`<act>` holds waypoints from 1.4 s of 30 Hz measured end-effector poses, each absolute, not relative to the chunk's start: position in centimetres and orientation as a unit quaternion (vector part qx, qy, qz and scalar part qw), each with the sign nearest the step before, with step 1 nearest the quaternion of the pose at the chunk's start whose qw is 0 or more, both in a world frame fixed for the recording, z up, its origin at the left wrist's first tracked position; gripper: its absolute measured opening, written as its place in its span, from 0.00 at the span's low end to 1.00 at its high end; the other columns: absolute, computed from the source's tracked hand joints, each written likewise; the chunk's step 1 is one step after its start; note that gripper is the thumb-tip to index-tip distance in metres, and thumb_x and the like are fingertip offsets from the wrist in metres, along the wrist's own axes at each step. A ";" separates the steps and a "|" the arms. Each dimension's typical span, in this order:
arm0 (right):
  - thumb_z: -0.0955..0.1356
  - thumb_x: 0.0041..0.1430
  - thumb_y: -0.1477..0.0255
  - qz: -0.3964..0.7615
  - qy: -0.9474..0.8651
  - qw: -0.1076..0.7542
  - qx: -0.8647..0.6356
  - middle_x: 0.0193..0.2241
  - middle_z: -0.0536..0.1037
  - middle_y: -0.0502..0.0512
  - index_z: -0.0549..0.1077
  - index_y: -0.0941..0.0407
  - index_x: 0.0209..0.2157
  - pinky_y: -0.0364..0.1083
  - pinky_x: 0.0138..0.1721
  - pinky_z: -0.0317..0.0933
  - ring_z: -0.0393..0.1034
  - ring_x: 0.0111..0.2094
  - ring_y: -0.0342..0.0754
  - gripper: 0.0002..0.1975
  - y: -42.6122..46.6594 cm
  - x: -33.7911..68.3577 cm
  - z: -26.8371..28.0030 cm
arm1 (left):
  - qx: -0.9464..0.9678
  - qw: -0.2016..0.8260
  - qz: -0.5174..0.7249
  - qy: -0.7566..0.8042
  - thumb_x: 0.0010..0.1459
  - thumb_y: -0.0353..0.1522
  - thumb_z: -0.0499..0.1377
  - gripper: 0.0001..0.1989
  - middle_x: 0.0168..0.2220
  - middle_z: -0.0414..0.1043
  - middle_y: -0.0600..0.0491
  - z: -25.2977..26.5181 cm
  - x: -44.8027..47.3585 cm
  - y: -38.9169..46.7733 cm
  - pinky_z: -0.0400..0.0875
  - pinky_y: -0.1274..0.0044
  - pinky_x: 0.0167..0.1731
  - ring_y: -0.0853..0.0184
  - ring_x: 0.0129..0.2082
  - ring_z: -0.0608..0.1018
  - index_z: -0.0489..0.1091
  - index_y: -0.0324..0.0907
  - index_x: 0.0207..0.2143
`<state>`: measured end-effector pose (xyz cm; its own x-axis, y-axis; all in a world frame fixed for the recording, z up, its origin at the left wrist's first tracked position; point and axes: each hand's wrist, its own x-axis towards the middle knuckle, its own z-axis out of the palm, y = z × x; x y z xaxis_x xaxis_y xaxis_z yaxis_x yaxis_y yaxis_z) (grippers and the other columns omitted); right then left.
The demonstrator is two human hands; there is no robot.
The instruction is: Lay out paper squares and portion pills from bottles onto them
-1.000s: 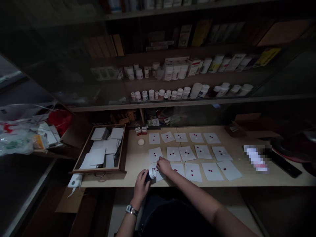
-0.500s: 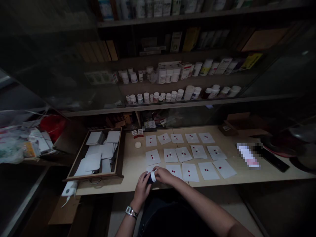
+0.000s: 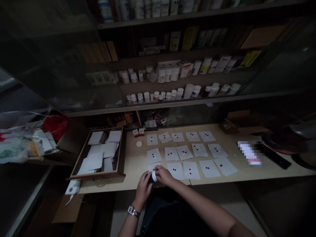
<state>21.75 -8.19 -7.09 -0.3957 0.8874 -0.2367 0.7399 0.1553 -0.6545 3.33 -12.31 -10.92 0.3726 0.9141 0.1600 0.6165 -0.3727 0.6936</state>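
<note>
My left hand point(image 3: 144, 187) is closed around a dark-blue and white pill bottle point(image 3: 154, 176), tilted over the table's front edge. At its white end, my right hand point(image 3: 163, 175) has its fingers closed; I cannot tell whether that end is a cap or the bare mouth. Beneath my hands, one paper square with a red pill is partly hidden. Several white paper squares point(image 3: 190, 175) lie in rows, with red pills and, on many of them, small white ones. Further back lies a round white lid point(image 3: 139, 144), close to two small boxes point(image 3: 138, 132).
A wooden drawer point(image 3: 121, 158) of white paper squares stands at the left. Behind the table point(image 3: 133, 158) rise shelves of bottles and boxes point(image 3: 161, 75). A dark phone-like object point(image 3: 276, 158) and an open carton point(image 3: 229, 126) are at the right. Bags and a box crowd the far left.
The view has shifted slightly. My hands stay together at the bottle, in nearly the same place. On the front right paper, a second red pill seems to show beside the first.
</note>
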 end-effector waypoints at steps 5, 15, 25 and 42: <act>0.63 0.57 0.75 0.343 -0.735 0.176 -0.557 0.38 0.74 0.55 0.76 0.55 0.33 0.43 0.43 0.57 0.66 0.42 0.47 0.10 -8.3 22.6 -6.7 | 0.770 0.265 0.278 0.511 0.55 0.24 0.52 0.28 0.54 0.63 0.46 -11.5 3.1 -12.4 0.66 0.60 0.53 0.59 0.54 0.68 0.57 0.47 0.58; 0.63 0.55 0.76 0.328 -0.671 0.084 -0.660 0.33 0.78 0.55 0.73 0.56 0.35 0.41 0.34 0.52 0.69 0.35 0.46 0.08 -7.0 23.6 -9.9 | 0.736 0.246 0.306 0.552 0.55 0.26 0.54 0.25 0.52 0.65 0.44 -12.4 2.5 -12.9 0.67 0.61 0.51 0.58 0.53 0.69 0.60 0.45 0.56; 0.63 0.56 0.76 0.317 -0.687 0.065 -0.650 0.34 0.77 0.57 0.74 0.57 0.32 0.42 0.35 0.53 0.69 0.37 0.47 0.08 -6.1 22.4 -11.6 | 0.728 0.258 0.317 0.551 0.55 0.25 0.54 0.25 0.53 0.65 0.45 -12.0 2.7 -13.1 0.66 0.63 0.52 0.59 0.53 0.69 0.60 0.46 0.56; 0.66 0.50 0.76 0.428 -0.722 0.157 -0.520 0.39 0.74 0.54 0.78 0.55 0.27 0.41 0.41 0.58 0.69 0.41 0.46 0.08 -7.0 22.6 -5.4 | 0.760 0.259 0.321 0.503 0.56 0.26 0.54 0.25 0.52 0.65 0.44 -12.0 3.6 -11.9 0.67 0.62 0.51 0.59 0.53 0.70 0.59 0.46 0.57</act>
